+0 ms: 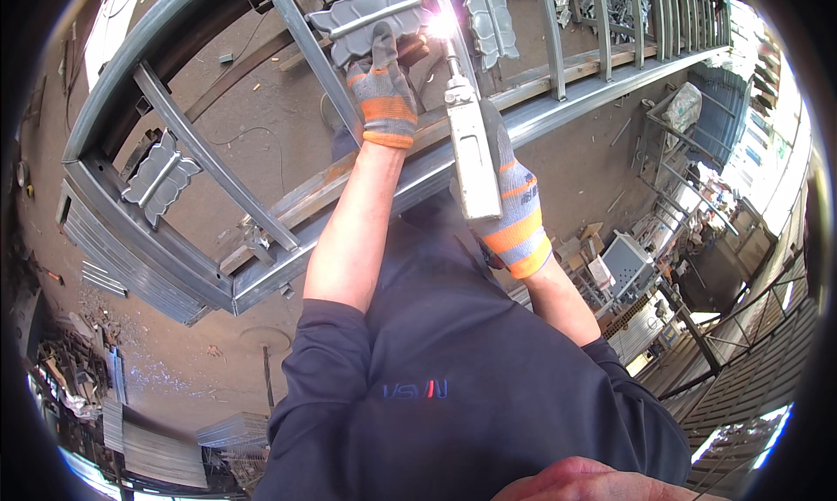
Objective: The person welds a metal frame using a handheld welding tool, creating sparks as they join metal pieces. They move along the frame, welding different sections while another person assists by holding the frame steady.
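My left hand (384, 95), in a grey and orange work glove, grips the lower edge of a scalloped grey metal ornament (370, 20), its thumb stretched over the front; the other fingers are partly hidden. My right hand (516, 200), in a matching glove, is wrapped round a white handheld welding gun (473, 156). The gun's nozzle points away from me, and a bright welding glare (442, 25) burns at its tip, beside the ornament's right end and an upright bar. That glare hides the joint itself. A similar ornament (491, 26) sits just right of the bar.
A large steel frame (575, 113) with several bars spans the space before me, curving at the left. Another ornament (163, 178) is fixed among its left bars. Metal stock (161, 453) lies at lower left; a rack (671, 139) and a grey crate (626, 261) stand at right.
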### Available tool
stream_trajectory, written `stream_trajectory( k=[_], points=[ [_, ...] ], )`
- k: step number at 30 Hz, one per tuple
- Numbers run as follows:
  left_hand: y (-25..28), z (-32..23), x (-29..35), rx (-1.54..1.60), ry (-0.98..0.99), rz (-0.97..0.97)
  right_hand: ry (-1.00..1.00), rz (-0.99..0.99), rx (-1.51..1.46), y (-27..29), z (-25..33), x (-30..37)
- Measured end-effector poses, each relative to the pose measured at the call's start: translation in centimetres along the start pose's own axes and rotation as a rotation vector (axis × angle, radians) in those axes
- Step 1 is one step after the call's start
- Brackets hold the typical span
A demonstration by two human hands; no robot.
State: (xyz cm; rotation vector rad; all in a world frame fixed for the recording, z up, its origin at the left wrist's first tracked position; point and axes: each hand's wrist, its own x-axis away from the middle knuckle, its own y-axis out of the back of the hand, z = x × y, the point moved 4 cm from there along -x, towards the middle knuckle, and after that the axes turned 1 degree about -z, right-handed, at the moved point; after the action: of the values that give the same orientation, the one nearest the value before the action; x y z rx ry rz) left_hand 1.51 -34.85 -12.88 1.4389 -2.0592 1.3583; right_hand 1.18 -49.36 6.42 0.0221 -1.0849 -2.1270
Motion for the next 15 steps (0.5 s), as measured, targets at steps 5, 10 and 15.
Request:
stream_trajectory(
  k=[5, 10, 15],
  points=[
    [-0.4, -0.1, 0.2, 0.060, -0.052, 0.026, -0.037, 0.043, -0.049, 0.1, 0.0, 0.0],
    [0.3, 0.6, -0.6, -0.010, -0.001, -0.011, -0.089, 0.049, -0.078, 0.1, 0.0, 0.1],
    [-0.6, -1.3, 1.9, 0.147, 0.202, 0.127, -0.046, 0.076, -0.045, 0.9, 0.2, 0.5]
  ],
)
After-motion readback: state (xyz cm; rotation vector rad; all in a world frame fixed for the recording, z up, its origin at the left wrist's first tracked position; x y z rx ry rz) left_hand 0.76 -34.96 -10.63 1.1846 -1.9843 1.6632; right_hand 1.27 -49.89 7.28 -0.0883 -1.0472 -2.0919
